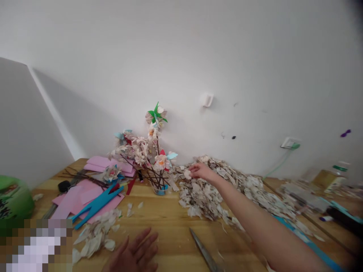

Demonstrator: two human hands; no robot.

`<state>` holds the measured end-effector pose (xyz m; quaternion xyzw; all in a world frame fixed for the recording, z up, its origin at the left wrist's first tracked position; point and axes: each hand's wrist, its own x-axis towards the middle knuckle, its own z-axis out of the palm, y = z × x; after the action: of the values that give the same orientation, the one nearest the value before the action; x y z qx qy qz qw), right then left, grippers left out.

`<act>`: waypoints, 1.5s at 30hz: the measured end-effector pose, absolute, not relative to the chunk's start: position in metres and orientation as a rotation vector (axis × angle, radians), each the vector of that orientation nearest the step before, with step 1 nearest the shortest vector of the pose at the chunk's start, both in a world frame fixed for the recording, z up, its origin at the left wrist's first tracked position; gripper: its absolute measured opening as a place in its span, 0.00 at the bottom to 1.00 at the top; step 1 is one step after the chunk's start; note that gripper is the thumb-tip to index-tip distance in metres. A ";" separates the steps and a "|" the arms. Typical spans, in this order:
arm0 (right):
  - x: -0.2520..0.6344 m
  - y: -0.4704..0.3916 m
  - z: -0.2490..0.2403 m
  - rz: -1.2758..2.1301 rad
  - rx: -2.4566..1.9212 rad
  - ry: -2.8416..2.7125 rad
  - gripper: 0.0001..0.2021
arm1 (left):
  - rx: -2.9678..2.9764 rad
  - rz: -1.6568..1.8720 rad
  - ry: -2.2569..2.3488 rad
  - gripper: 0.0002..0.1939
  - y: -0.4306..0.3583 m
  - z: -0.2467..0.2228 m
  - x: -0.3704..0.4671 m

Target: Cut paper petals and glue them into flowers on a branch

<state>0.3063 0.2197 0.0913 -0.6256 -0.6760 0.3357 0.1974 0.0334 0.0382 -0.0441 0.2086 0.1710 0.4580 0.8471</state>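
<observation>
My right hand (200, 170) reaches out over a large heap of pale, dried petals (208, 200), its fingertips at a whitish petal (187, 174) on the heap's left side. Low in the view, my left hand (137, 251) lies palm up with its fingers apart, holding nothing. A smaller pile of white petals (95, 236) is left of it. Between the hands and nearer to me, a pointed metal tool (202, 247) lies on the wooden table (159, 219). Handmade flowers on dark stems (161, 161) stand in a small clear container (160, 190) by the wall.
Pink sheets (93, 192) and blue paper strips (99, 206) lie at the left, near a green round object (15, 198). A bottle (340, 172), a clear box (304, 196) and a black item (344, 221) are at the right. A green cord (279, 162) hangs from a wall socket.
</observation>
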 end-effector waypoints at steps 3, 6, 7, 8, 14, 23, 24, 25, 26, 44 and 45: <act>0.289 0.161 0.090 1.322 -1.495 -1.713 0.15 | 0.392 1.057 0.589 0.12 0.030 -0.040 0.042; 0.267 0.104 0.070 1.666 -1.293 -1.564 0.23 | 0.423 1.088 0.669 0.12 0.021 -0.036 0.054; 0.260 0.088 0.061 1.764 -1.248 -1.520 0.24 | 0.452 1.092 0.667 0.13 0.018 -0.035 0.058; 0.254 0.074 0.051 1.827 -1.210 -1.470 0.25 | 0.484 1.098 0.662 0.15 0.016 -0.034 0.061; 0.243 0.038 0.016 1.956 -1.115 -1.297 0.24 | 0.689 1.141 0.685 0.20 0.009 -0.036 0.071; 0.239 0.024 0.010 1.744 -1.156 -1.342 0.21 | 0.752 1.153 0.762 0.20 0.005 -0.037 0.073; 0.238 0.024 0.009 1.708 -1.163 -1.356 0.21 | 0.751 1.154 0.768 0.19 0.004 -0.036 0.074; 0.237 0.024 0.007 1.682 -1.166 -1.371 0.20 | 0.749 1.153 0.774 0.20 0.004 -0.035 0.074; 0.237 0.024 0.006 1.664 -1.165 -1.383 0.19 | 0.748 1.150 0.781 0.20 0.003 -0.034 0.075; 0.245 0.008 -0.002 1.602 -1.116 -1.468 0.21 | 1.052 1.128 0.930 0.26 -0.010 -0.014 0.083; 0.247 0.008 -0.003 1.588 -1.112 -1.468 0.22 | 1.112 1.123 0.968 0.25 -0.010 -0.011 0.082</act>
<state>0.2467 0.0078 -0.0032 -0.4289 -0.5660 0.6122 0.3477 0.0821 -0.0101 -0.0112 0.4796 0.4178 0.4847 0.6004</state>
